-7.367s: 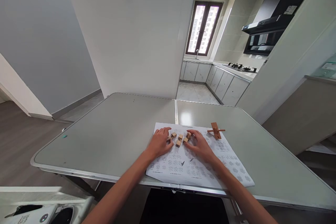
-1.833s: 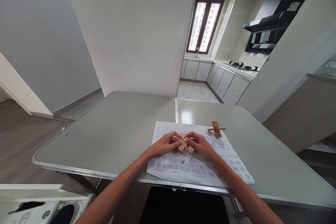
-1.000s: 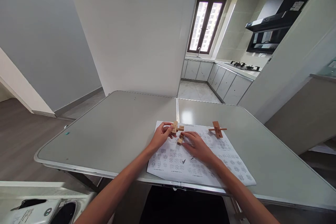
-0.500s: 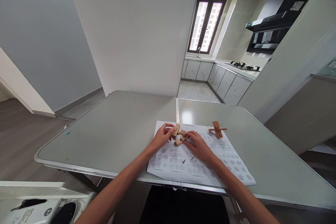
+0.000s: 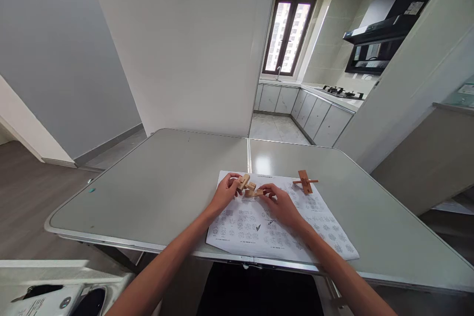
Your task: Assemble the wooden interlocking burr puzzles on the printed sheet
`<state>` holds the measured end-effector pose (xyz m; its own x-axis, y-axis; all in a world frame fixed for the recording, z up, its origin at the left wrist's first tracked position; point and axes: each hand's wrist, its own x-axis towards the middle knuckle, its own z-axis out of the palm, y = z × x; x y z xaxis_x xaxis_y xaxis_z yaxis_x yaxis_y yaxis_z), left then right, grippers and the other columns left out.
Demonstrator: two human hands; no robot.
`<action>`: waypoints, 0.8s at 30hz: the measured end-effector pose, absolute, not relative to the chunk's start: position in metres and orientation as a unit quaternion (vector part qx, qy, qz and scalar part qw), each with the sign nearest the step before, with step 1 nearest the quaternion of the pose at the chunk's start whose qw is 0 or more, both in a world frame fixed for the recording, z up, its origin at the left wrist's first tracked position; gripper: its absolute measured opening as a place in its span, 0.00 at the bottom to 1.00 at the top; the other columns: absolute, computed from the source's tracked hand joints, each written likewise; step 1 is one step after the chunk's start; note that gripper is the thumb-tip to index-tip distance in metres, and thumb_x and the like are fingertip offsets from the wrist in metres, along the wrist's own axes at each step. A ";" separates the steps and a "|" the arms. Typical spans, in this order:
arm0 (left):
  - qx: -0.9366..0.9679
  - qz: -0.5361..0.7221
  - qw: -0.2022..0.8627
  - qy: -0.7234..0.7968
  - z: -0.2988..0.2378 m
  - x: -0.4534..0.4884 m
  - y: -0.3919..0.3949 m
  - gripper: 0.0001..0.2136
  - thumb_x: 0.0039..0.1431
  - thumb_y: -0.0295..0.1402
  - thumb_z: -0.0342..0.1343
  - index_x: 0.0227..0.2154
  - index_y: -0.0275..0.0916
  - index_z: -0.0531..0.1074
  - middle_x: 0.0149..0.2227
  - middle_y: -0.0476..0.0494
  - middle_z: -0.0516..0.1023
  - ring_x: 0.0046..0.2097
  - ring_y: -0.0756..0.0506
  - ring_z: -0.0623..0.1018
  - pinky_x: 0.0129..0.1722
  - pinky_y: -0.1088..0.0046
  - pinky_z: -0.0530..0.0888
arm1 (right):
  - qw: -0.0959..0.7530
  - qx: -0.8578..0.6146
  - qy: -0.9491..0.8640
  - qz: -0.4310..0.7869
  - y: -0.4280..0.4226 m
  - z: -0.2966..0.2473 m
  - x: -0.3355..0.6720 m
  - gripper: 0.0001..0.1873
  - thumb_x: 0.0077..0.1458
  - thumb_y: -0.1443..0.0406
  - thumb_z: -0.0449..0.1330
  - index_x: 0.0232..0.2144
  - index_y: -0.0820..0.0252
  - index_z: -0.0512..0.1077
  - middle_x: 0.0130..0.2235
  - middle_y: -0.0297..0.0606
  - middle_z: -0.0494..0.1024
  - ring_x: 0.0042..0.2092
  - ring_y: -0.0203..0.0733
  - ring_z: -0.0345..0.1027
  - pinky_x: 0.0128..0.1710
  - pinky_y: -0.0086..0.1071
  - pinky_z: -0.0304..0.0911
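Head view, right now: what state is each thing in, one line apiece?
Left hand: gripping joined light blocks.
Joined light blocks: appear interlocked, crosswise.
Right hand: pinching a notched light block.
Notched light block: close to the joined blocks; contact unclear.
Brown wooden cross: pieces crossed, apart from both hands.
Printed sheet: spread open.
Table: unfolded.
Window: looks shut.

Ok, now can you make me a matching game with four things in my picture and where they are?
Things:
1. Leftmost pale wooden block
2. Reddish-brown wooden cross
3. White printed paper sheet
4. Small teal-green scrap

Places:
A. On the large grey table, near its left edge
B. Beneath the right hand
C. In the left hand
D. At the sheet's far right corner

Pairs: 1-C, 2-D, 3-B, 4-A
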<state>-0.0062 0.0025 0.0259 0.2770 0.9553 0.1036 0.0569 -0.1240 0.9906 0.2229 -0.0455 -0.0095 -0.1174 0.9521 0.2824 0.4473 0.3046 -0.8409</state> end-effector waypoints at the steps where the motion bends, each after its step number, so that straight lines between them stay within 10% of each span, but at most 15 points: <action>1: 0.611 0.436 0.516 0.414 0.026 -0.006 0.002 0.15 0.63 0.46 0.54 0.43 0.38 0.72 0.32 0.47 0.79 0.29 0.49 0.76 0.30 0.74 0.69 | 0.435 -0.513 -0.675 0.303 -0.045 -0.009 0.223 0.17 0.64 0.49 0.60 0.47 0.52 0.74 0.48 0.41 0.81 0.42 0.48 0.74 0.44 0.42 0.70; 24: 0.672 0.374 0.520 0.371 0.021 -0.005 -0.001 0.18 0.63 0.49 0.56 0.44 0.38 0.71 0.34 0.44 0.79 0.30 0.48 0.75 0.29 0.74 0.70 | 0.565 -0.362 -0.354 0.651 -0.028 -0.013 0.244 0.19 0.49 0.54 0.76 0.40 0.52 0.78 0.38 0.33 0.78 0.33 0.36 0.68 0.35 0.31 0.68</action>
<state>-0.0046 -0.0008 0.0206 0.4443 0.8883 0.1163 0.1101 -0.1830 0.9769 0.2440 -0.0284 -0.0134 -0.0995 0.9925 -0.0705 -0.4798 -0.1099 -0.8705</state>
